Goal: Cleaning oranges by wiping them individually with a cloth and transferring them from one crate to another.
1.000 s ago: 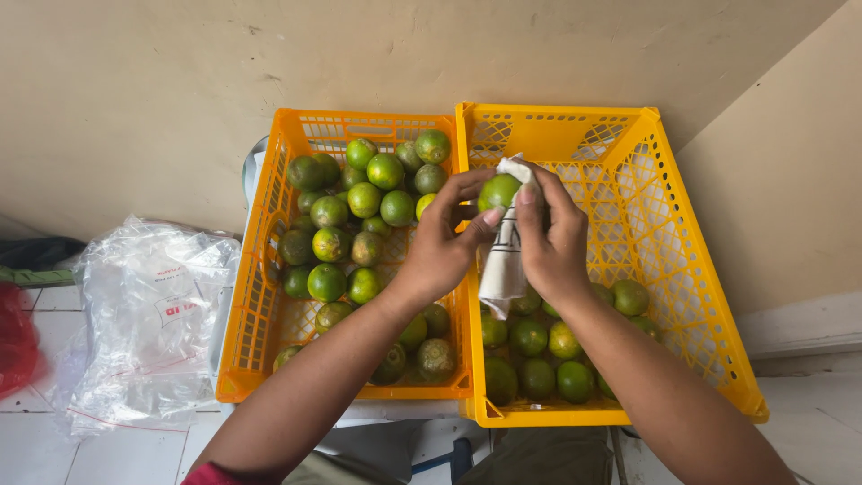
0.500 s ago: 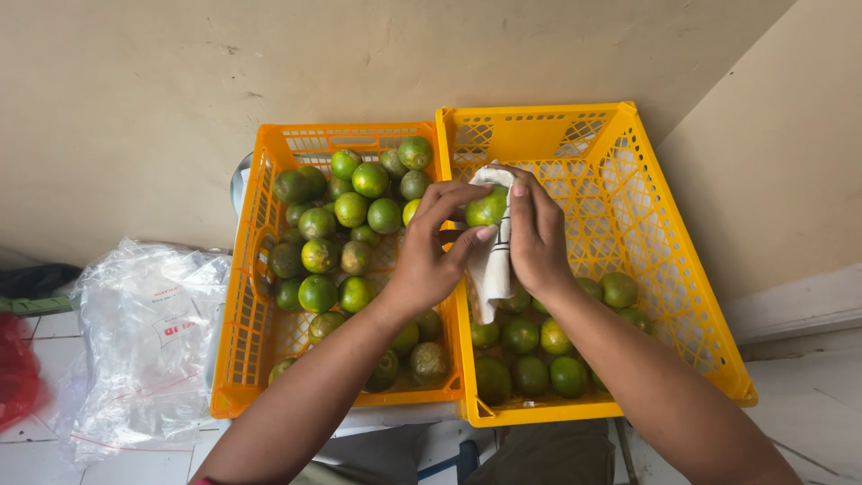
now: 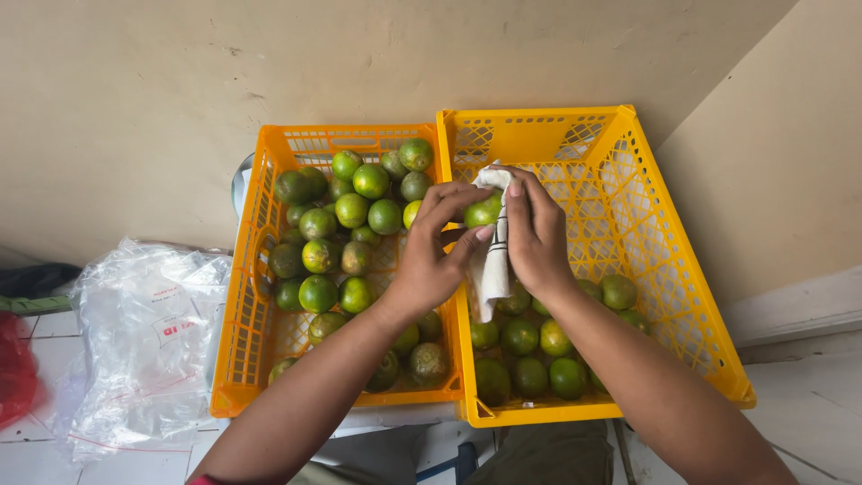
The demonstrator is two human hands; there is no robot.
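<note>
My left hand (image 3: 434, 256) grips a green lime (image 3: 482, 213) with its fingertips, above the wall shared by two yellow crates. My right hand (image 3: 536, 235) presses a white cloth (image 3: 491, 260) against that lime; the cloth hangs down between the hands. The left crate (image 3: 254, 314) holds several green limes (image 3: 352, 209), spread over most of its floor. The right crate (image 3: 682, 296) holds several limes (image 3: 532, 346) gathered at its near end, partly hidden by my right forearm.
A crumpled clear plastic bag (image 3: 144, 341) lies on the tiled floor left of the crates. A red object (image 3: 16, 377) shows at the far left edge. A beige wall (image 3: 359, 63) rises behind the crates, and another wall stands close on the right.
Both hands stay on the lime and cloth; the fingers have shifted slightly around the lime. The view has moved a little, so the crates sit lower in the picture.
</note>
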